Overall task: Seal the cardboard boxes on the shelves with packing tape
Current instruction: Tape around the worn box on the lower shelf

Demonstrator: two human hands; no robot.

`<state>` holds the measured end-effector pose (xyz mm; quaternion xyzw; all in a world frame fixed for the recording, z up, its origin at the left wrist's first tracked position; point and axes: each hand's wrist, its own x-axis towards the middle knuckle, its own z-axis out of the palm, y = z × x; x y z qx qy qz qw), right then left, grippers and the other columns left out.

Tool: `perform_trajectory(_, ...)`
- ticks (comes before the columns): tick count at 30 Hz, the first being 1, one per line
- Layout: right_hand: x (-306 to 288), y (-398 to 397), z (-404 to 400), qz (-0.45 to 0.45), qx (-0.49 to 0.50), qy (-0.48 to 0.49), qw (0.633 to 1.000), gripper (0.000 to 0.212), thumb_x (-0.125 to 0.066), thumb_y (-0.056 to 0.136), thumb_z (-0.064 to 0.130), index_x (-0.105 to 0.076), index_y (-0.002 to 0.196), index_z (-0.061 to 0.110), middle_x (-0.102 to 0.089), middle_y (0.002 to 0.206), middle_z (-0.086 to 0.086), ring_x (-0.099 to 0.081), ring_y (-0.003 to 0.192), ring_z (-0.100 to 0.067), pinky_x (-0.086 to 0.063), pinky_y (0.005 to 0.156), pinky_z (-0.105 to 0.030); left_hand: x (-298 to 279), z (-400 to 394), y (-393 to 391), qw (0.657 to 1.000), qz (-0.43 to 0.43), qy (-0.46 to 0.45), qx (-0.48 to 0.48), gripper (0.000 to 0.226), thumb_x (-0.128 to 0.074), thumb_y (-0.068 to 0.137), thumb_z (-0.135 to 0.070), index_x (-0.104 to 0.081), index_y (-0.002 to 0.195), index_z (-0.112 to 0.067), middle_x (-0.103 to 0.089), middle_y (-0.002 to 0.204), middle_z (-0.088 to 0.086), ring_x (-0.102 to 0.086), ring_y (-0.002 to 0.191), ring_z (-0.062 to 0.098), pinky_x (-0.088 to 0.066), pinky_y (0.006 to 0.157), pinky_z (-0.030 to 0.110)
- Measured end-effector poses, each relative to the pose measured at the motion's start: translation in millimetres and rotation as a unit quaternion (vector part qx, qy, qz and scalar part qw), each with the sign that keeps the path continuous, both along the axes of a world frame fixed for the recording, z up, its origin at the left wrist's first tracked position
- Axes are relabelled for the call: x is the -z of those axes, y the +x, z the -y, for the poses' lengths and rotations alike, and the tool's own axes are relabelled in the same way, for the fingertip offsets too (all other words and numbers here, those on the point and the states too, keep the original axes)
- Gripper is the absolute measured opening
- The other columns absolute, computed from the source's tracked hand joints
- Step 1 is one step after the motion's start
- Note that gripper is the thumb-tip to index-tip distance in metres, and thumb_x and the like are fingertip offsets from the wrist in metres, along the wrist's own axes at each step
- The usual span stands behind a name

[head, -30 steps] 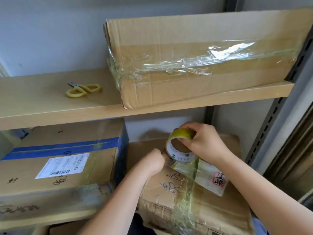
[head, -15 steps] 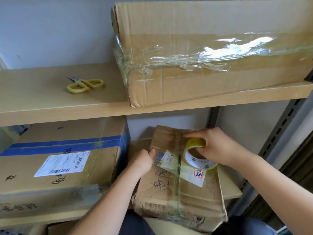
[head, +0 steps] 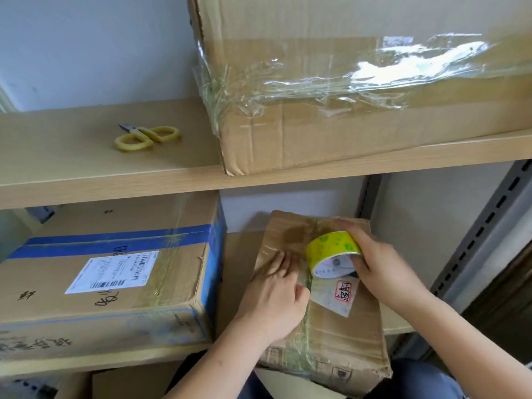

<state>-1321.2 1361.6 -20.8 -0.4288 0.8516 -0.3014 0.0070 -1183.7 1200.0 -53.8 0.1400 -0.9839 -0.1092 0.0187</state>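
Two hands on small box [head: 339, 326], lower shelf [head: 236, 263]: left hand [head: 276, 295] now flattened over tape; right hand [head: 383, 269] gripping tape roll [head: 331, 251], drawn farther back. Strip nearly laid.

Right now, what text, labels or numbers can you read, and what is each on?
Red-framed sticker on the small box: handwritten characters, not legible.
White shipping label on the blue-taped box: barcodes, print too small.
Black handwriting on that box: unreadable.
Tape roll: core print blurred.
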Motion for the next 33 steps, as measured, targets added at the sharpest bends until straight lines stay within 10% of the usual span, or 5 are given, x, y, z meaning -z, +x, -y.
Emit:
perform_trajectory(5,-30.1,-27.9,-35.1,-0.2,0.12,0.073,0.97,0.08,-0.064,0.072,-0.006,-0.045,0.143,0.026,-0.063,0.115,-0.007,-0.051,0.104,-0.03,-0.043,0.062,-0.033,7.2,3.9,-0.5,0.998,0.053,-0.016,-0.003,0.077,-0.003,0.089,-0.047,-0.008,0.159,-0.014,0.0,0.167,-0.001,0.007,0.153,0.009,-0.002,0.125,0.032)
perform_trajectory(13,-7.5,-0.5,-63.1,-0.232,0.173,0.075,0.954,0.072,-0.078,0.062,-0.001,-0.06,0.129,0.02,-0.064,0.107,-0.006,-0.059,0.095,-0.032,-0.034,0.046,-0.025,-4.0,2.5,12.8,0.997,0.079,-0.016,0.018,0.069,-0.01,0.102,-0.059,0.021,0.154,-0.027,0.014,0.165,0.0,0.015,0.152,0.011,0.004,0.125,0.032)
perform_trajectory(24,-13.5,17.9,-63.9,-0.284,0.187,0.107,0.934,0.067,-0.082,0.056,0.004,-0.065,0.12,0.014,-0.065,0.094,-0.009,-0.063,0.08,-0.033,-0.036,0.05,-0.028,-8.0,-14.0,4.9,0.988,0.15,-0.007,-0.038,0.07,-0.011,0.099,-0.064,0.012,0.157,-0.031,0.022,0.163,0.007,0.021,0.151,0.022,0.01,0.123,0.042)
perform_trajectory(33,59.3,50.5,-63.5,-0.021,0.221,0.118,0.968,0.061,-0.054,0.094,0.016,-0.026,0.148,0.017,-0.05,0.136,-0.006,-0.056,0.116,-0.026,-0.054,0.078,-0.036,1.6,-2.3,19.4,0.992,0.103,-0.032,-0.059,0.067,-0.007,0.099,-0.063,0.015,0.155,-0.033,0.023,0.162,0.003,0.02,0.151,0.018,0.01,0.123,0.038)
